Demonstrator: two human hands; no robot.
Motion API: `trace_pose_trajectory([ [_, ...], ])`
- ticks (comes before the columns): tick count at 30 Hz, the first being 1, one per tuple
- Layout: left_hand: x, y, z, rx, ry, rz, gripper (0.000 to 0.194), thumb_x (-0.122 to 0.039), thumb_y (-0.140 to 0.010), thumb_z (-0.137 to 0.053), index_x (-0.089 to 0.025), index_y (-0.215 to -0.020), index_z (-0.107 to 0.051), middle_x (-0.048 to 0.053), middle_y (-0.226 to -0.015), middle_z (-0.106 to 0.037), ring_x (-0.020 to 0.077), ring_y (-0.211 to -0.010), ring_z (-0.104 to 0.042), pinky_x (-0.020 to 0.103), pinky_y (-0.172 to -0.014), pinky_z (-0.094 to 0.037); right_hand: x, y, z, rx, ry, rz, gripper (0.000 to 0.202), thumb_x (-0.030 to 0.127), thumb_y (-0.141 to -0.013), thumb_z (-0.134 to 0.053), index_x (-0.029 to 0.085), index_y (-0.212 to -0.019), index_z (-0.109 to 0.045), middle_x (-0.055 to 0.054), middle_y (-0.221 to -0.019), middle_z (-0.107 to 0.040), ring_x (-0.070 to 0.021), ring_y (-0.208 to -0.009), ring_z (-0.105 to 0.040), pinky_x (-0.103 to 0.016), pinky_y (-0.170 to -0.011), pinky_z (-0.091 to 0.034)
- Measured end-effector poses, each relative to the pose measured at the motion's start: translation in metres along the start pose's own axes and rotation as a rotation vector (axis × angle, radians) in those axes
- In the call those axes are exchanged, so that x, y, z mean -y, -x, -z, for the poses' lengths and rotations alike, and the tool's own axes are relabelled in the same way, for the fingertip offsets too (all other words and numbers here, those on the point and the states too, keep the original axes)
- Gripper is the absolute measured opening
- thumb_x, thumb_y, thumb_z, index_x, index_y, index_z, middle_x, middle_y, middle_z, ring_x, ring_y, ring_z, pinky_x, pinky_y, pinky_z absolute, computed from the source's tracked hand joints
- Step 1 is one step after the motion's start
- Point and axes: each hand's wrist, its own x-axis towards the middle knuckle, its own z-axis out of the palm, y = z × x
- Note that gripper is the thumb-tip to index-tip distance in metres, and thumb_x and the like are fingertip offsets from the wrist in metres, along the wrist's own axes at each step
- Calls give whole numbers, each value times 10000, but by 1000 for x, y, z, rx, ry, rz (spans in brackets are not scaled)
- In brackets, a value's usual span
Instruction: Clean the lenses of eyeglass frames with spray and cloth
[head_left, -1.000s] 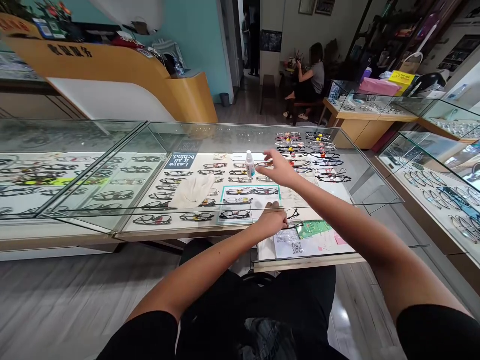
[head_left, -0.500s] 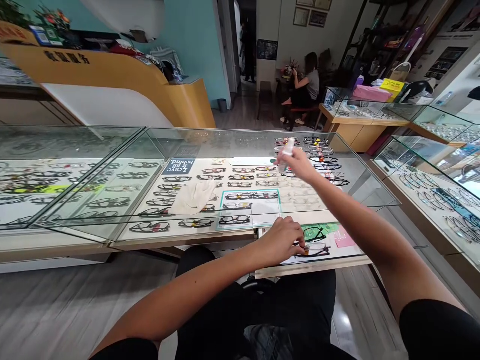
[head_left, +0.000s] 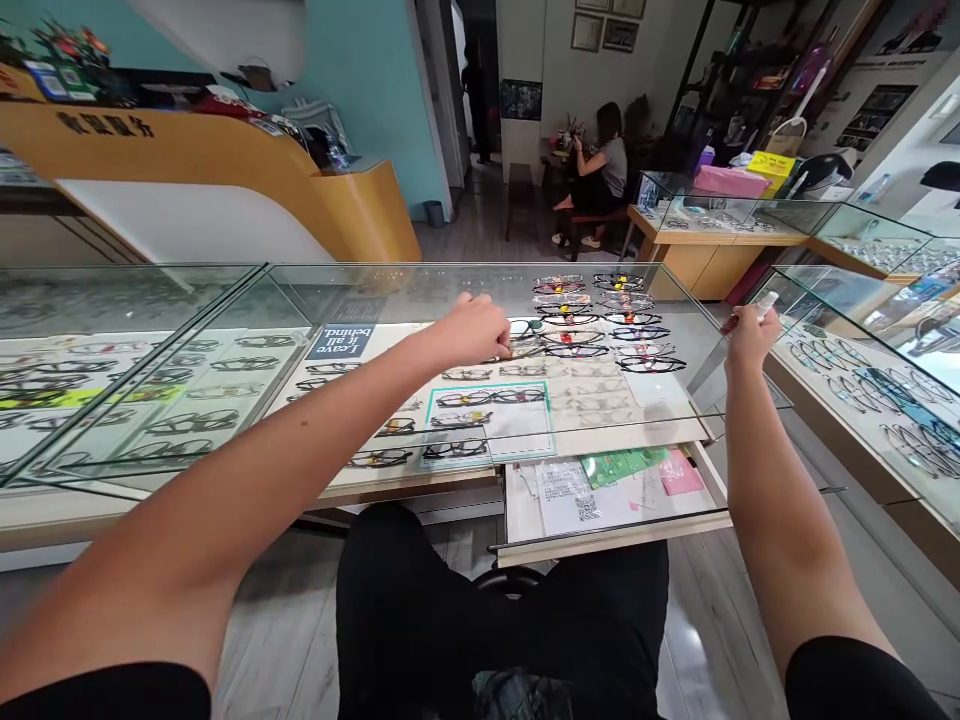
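Note:
My left hand (head_left: 478,330) is over the glass counter, its fingers closed on a pair of eyeglasses (head_left: 527,349) that shows partly beyond the fingertips. Rows of eyeglasses (head_left: 568,337) lie just to its right. Out at the right end of the counter, my right hand (head_left: 752,338) is raised, closed around a small white bottle (head_left: 766,304). Below, an open drawer (head_left: 615,541) holds a printed sheet with a QR code (head_left: 587,508), a green packet (head_left: 619,466) and a pink slip (head_left: 681,474).
More display cases stand on both sides, including a glass case (head_left: 862,370) at the right. A yellow-and-white reception desk (head_left: 375,215) is behind the counter. Farther back a person (head_left: 604,170) sits by a small table.
My left hand has moved from the drawer up and left over the counter. My right hand has swung right with the bottle. The eyeglasses that lay in the drawer are gone from it.

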Motion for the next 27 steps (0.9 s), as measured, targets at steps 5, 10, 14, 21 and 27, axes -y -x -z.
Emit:
trace_pose_trajectory([
  [5, 29, -38, -16, 16, -124, -17, 277, -409, -957, -718, -177, -829, -800, 114, -974, -773, 323, -1228, -529, 488, -1157, -297, -24, 12, -8, 32, 33, -64, 305, 107, -850, -603, 297, -635, -502, 59, -509, -429, -166, -514, -416, -381, -572, -431],
  [10, 39, -53, -31, 58, -93, -13, 315, -468, -946, -734, -183, -841, -819, 113, -936, -755, 331, -1238, -507, 522, -1198, -265, -30, 11, -11, 27, 53, -85, 297, 108, -871, -590, 296, -657, -504, 71, -523, -395, -165, -511, -424, -380, -570, -437],
  [14, 46, -57, -40, 77, -84, -9, 306, -476, -917, -741, -197, -819, -820, 127, -969, -772, 357, -1233, -508, 543, -1200, -258, -34, 10, -11, 10, 69, -114, 295, 113, -878, -608, 289, -661, -514, 62, -524, -420, -166, -510, -417, -390, -578, -450],
  [21, 47, -56, -42, 61, -88, -17, 185, -391, -873, -816, -215, -816, -813, 92, -1002, -778, 323, -1182, -506, 497, -1134, -297, -39, 9, -12, 15, 63, -135, 300, 86, -879, -594, 278, -659, -524, 55, -517, -448, -170, -507, -470, -385, -605, -485],
  [27, 44, -55, -40, 79, -92, 26, 184, -383, -883, -789, -205, -861, -833, 109, -1067, -780, 342, -1232, -519, 512, -1143, -307, -41, 7, -12, 39, 73, -142, 292, 92, -894, -604, 276, -678, -537, 63, -507, -450, -161, -505, -458, -377, -599, -486],
])
